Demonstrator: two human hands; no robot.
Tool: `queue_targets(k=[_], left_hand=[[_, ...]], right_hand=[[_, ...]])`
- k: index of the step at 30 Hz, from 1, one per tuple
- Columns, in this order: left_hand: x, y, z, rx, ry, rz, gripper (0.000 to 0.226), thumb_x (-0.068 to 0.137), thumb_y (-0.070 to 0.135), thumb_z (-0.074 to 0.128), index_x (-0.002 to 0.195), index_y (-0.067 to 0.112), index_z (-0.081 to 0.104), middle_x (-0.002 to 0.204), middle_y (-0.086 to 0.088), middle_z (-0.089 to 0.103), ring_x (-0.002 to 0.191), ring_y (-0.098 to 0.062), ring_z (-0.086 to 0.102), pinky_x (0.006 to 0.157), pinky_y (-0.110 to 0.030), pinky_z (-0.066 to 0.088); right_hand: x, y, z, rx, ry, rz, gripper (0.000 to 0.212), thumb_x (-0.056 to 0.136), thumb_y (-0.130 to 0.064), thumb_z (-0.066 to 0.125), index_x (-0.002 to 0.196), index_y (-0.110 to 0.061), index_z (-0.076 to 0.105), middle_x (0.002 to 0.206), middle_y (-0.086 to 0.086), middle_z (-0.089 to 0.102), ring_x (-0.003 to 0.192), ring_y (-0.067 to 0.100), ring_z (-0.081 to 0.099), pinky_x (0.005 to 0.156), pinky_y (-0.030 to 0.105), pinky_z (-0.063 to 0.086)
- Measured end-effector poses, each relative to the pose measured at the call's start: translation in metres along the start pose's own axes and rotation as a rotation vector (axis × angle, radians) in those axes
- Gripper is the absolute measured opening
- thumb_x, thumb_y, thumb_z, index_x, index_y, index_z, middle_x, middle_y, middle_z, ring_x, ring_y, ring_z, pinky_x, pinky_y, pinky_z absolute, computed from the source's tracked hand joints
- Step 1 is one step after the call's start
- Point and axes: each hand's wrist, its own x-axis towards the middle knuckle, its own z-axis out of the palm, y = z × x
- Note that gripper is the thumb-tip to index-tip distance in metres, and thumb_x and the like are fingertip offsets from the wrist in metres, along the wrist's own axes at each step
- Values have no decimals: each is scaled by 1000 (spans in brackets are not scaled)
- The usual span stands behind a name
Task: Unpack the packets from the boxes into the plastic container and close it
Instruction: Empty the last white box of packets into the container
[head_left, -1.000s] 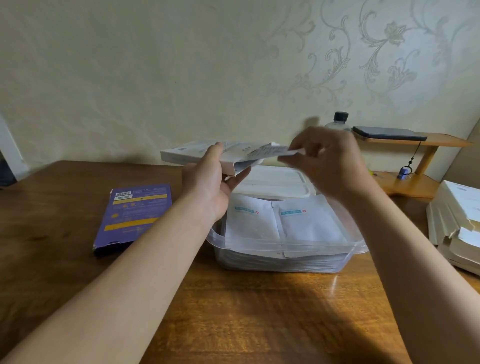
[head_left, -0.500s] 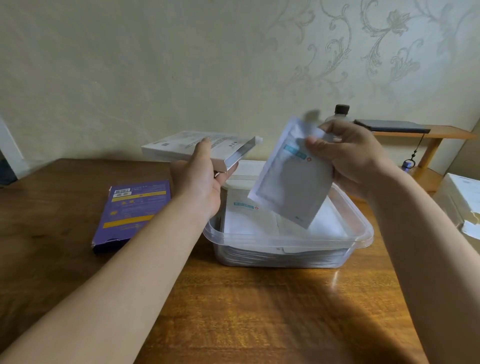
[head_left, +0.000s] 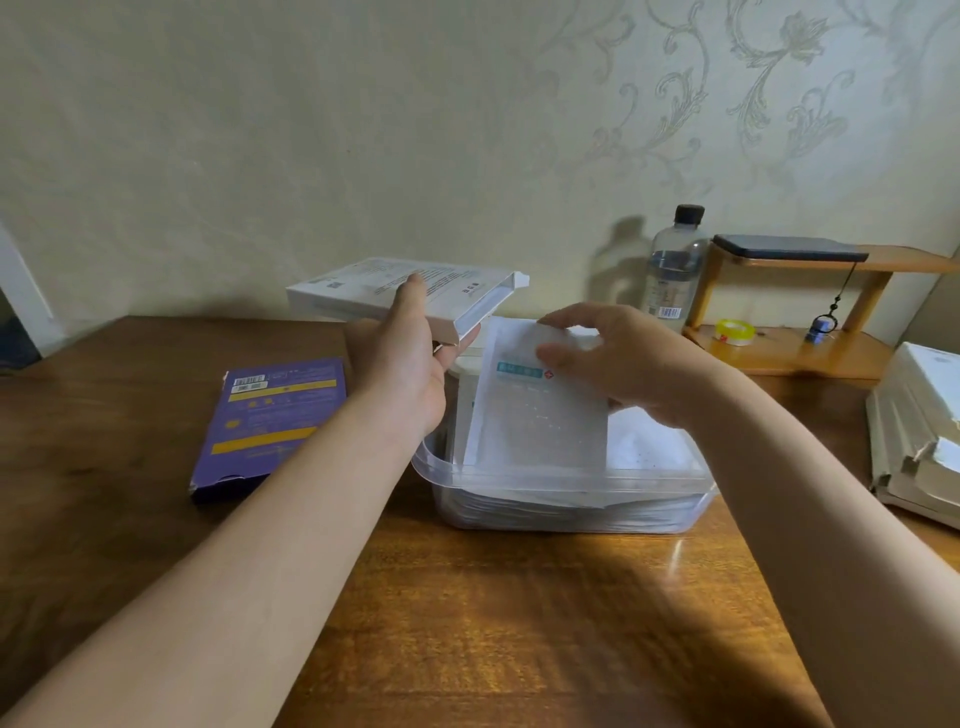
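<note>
The right hand (head_left: 623, 364) has its grip closed on a white packet (head_left: 535, 421), thumb on the printed face and fingers over the top edge. The packet slants down from the grip, its lower edge inside the plastic container (head_left: 571, 480). The left hand (head_left: 400, 374) grips an open-ended white box (head_left: 384, 286) above the container's far-left corner. A purple box (head_left: 270, 415) lies on the counter (head_left: 467, 623) left of the container.

Wall (head_left: 311, 130) behind table (head_left: 519, 649): pale, matte, with a raised scroll-and-flower pattern above table's far right. Table: brown wood, glossy grain, darker toward its left side, bright light patch on its near middle. Shelf (head_left: 914, 262): light wood, two tiers, at table's far right against wall. Bottle (head_left: 675, 270): clear, dark cap, at table's back edge right of middle; shadow on wall.
</note>
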Motion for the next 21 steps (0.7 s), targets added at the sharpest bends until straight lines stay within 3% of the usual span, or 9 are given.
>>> queue_targets(k=[2,4,8,11,14,18,21], left_hand=[[-1,1,0,1,0,0,17,95,15,70,106,12,57,115,-15,69,91,-27,75,72,-48,64],[-1,1,1,1,5,-3,18,96,15,69,108,12,57,115,-14,68,93,-27,73,72,-48,64],[-2,0,0,15,11,-6,20,96,15,70,109,12,56,116,-14,67,93,-26,72,72,-47,65],[-2,0,0,15,10,-11,27,96,16,70,117,10,54,117,-14,67,94,-25,72,73,-47,65],[-1,1,0,21,6,-9,28,96,16,70,118,10,54,117,-14,68,94,-26,73,73,-48,64],[0,0,1,34,6,-12,24,95,15,70,113,7,56,117,-16,68,95,-28,73,72,-48,64],[0,0,0,38,-1,-11,30,96,16,70,120,5,55,118,-16,68,97,-28,73,71,-48,65]], right_hand=[[-4,-2,-1,-202,-31,-11,57,82,-35,78,134,-35,54,117,4,60,93,24,68,78,41,62],[-6,-4,-2,-446,-77,-42,75,77,-41,82,143,-38,45,133,1,52,105,21,62,93,40,55],[-10,-8,2,-832,-213,-111,82,75,-57,77,146,-44,37,147,-3,39,129,23,45,109,44,40],[-12,-10,5,-899,-273,-142,85,73,-67,71,147,-47,33,156,-9,30,139,21,37,114,48,33],[-8,-7,12,-915,-360,-189,83,79,-68,63,151,-46,28,159,-16,28,144,15,31,119,44,26],[-2,-1,24,-884,-418,-231,78,85,-68,56,152,-46,25,157,-15,34,142,14,35,119,39,28],[-2,0,29,-852,-417,-256,76,86,-65,56,153,-45,25,155,-14,37,140,14,38,116,33,29]])
